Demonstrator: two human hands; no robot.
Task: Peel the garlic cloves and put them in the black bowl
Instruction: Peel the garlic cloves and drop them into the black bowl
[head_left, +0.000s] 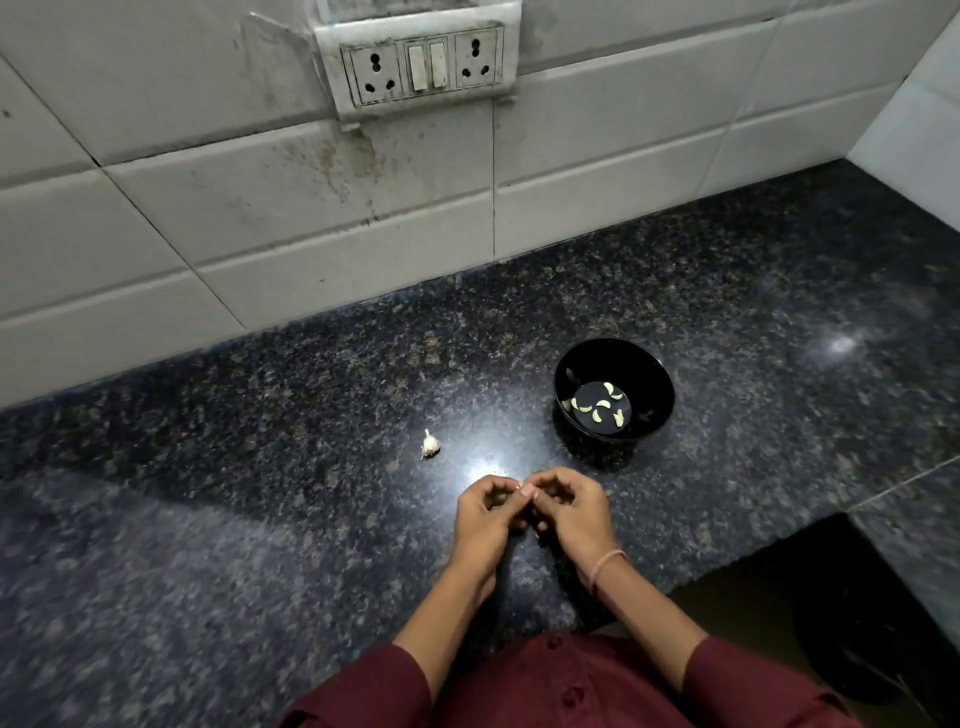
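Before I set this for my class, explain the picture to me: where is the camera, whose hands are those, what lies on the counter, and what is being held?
There is no machine here: a person works bare-handed, and the single picture comes from a camera worn on their head, looking down. The left hand and right hand meet, fingers curled, pinching a small pale garlic clove, mostly hidden. On the dark stone counter stand a black bowl with several peeled cloves inside, and, apart to its left, a small garlic piece with its skin on.
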